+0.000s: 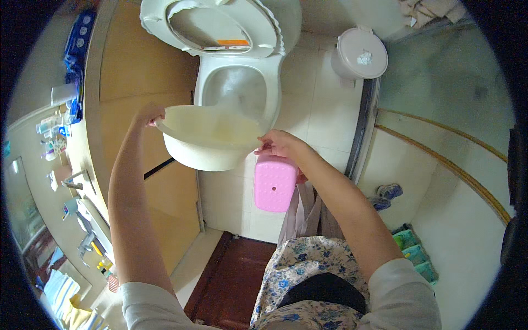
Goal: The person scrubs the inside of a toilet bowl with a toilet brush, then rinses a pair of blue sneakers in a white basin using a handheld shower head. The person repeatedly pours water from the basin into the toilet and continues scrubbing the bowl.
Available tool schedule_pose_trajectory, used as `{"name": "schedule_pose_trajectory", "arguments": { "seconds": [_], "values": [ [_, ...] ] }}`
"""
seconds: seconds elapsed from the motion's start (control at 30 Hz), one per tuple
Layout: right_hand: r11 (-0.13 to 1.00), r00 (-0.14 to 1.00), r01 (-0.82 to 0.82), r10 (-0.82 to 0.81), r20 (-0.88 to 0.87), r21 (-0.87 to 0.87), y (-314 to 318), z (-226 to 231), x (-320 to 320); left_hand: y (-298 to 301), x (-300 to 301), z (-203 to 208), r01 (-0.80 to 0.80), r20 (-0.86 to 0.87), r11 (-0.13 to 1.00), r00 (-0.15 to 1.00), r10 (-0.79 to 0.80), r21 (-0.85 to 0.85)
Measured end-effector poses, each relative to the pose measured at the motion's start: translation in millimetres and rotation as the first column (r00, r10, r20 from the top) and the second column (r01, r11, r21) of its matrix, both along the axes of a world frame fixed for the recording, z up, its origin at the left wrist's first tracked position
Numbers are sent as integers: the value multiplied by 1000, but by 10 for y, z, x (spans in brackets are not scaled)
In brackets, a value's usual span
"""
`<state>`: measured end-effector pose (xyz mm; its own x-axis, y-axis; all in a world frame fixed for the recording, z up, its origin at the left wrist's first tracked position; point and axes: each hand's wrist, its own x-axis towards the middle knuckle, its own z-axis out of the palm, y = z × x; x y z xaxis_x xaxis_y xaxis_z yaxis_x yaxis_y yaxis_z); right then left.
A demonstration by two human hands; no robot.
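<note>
Between my two hands hangs a pale cream plastic basin (pixel 192 151), tilted forward over the open bowl of a white toilet (pixel 273 91). My left hand (pixel 149 114) is closed on the basin's left rim, and my right hand (pixel 275 144) grips the rim on the right. A whitish blur, perhaps pouring water, shows between the basin's far edge and the toilet bowl. The toilet's seat and lid (pixel 157 22) are raised. Just below my right hand stands a pink plastic stool (pixel 273 190) with a small hole in its top.
A lidded pinkish-white bin (pixel 360 52) stands right of the toilet. Wooden cabinets (pixel 143 71) and a cluttered washbasin counter (pixel 91 181) line the left. Right, a raised dark sill (pixel 360 129) edges the shower area, with shoes (pixel 389 191) and green baskets (pixel 415 253) inside.
</note>
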<state>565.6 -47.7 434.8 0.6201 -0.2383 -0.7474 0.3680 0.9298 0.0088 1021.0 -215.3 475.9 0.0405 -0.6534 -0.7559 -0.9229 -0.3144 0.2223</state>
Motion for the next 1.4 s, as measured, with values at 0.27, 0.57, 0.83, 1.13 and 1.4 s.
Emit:
{"name": "schedule_pose_trajectory", "arguments": {
  "seconds": [0.27, 0.57, 0.83, 1.13, 1.4],
  "values": [
    [964, 979, 161, -184, 92, 209, 238, -257, 30, -898, -870, -69, 790, 318, 432, 314, -895, 435],
    [974, 973, 224, -222, -55, 22, 355, -306, -270, -373, -1032, 344, 807, 309, 538, 462, -832, 242],
    [915, 911, 163, -283, -300, -369, 819, 96, -1053, 1052, -1884, 820, -266, -71, 954, 963, 258, -136],
    [882, 604, 349, -470, -644, -317, 3059, -237, -2636, 1927, -4145, 622, -228, -678, 958, 678, 283, 172],
    [475, 224, 865, -652, -725, -160, 4413, -1333, -3596, 2321, -4243, 44, -25, -689, 999, 724, 40, 33]
  ]
}}
